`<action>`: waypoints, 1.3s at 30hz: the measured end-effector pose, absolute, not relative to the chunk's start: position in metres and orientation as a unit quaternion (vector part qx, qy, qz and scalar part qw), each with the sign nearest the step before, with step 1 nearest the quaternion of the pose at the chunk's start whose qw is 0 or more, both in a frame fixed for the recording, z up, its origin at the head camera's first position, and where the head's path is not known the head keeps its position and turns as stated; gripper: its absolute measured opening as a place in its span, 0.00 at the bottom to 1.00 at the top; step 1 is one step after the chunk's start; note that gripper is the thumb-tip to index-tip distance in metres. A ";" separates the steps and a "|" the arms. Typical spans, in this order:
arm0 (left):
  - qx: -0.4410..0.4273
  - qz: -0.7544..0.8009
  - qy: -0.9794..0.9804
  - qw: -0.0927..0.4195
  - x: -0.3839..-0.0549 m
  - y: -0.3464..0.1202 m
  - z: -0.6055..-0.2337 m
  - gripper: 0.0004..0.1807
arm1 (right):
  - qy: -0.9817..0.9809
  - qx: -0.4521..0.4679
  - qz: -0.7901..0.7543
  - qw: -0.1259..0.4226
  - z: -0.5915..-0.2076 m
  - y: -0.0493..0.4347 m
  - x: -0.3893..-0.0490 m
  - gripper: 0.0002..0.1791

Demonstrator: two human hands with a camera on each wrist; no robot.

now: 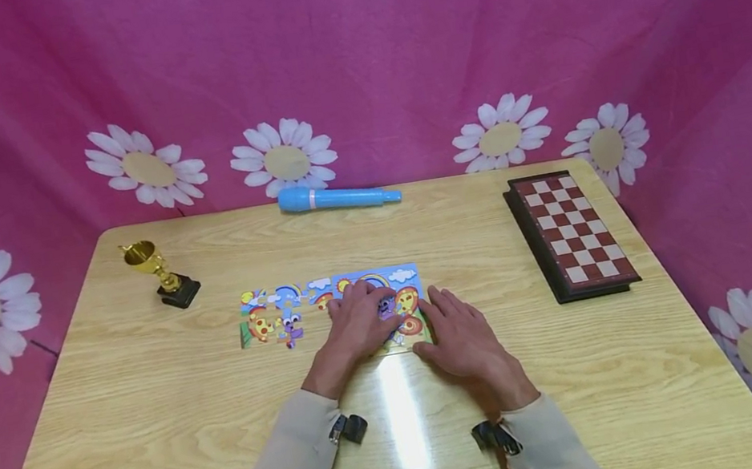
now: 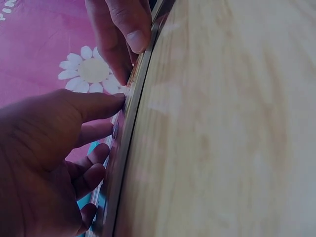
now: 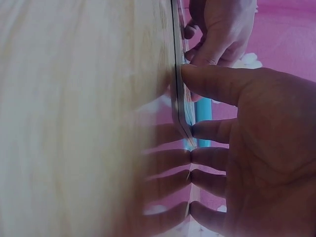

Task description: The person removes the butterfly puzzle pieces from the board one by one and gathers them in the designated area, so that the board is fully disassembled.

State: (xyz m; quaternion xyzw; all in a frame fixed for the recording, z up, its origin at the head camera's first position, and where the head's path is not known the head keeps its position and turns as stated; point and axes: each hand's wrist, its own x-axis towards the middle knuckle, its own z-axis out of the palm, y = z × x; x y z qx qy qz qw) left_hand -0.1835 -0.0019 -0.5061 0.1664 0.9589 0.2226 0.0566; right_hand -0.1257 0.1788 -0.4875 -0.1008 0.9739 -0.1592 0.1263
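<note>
A colourful jigsaw puzzle board (image 1: 402, 276) lies flat on the table, printed with pizza figures, a rainbow and clouds. My left hand (image 1: 359, 319) reaches over it from the near left and hides its left middle. Between that thumb and forefinger a small purple puzzle piece (image 1: 385, 308) shows, pinched low over the board; its thin edge (image 2: 115, 130) shows in the left wrist view. My right hand (image 1: 460, 335) rests along the board's right side, fingers extended with their tips on the table, the thumb (image 3: 197, 74) against the board's near edge.
Left of the board lie several loose puzzle pieces (image 1: 290, 324), some joined. A gold trophy cup (image 1: 166, 275) on a black base stands at the back left. A blue microphone-shaped toy (image 1: 341, 197) lies along the far edge, and a folding chessboard (image 1: 576, 233) at the right.
</note>
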 end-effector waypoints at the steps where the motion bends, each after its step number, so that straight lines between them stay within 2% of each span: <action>1: 0.166 0.223 0.959 0.057 -0.184 -0.001 -0.506 0.25 | 0.974 -0.100 -0.161 0.127 -0.487 0.179 -0.126 0.41; 12: 0.147 0.253 0.953 0.079 -0.186 0.004 -0.507 0.23 | 0.972 -0.095 -0.166 0.135 -0.488 0.178 -0.126 0.41; 25: 0.141 0.285 0.946 0.057 -0.187 0.008 -0.509 0.20 | 0.973 -0.089 -0.170 0.130 -0.487 0.179 -0.126 0.41; 33: 0.155 0.293 0.941 0.067 -0.184 0.008 -0.508 0.17 | 0.973 -0.080 -0.169 0.134 -0.488 0.178 -0.127 0.32; 39: 0.170 0.295 0.939 0.048 -0.183 0.006 -0.508 0.13 | 0.975 -0.072 -0.167 0.127 -0.490 0.177 -0.128 0.29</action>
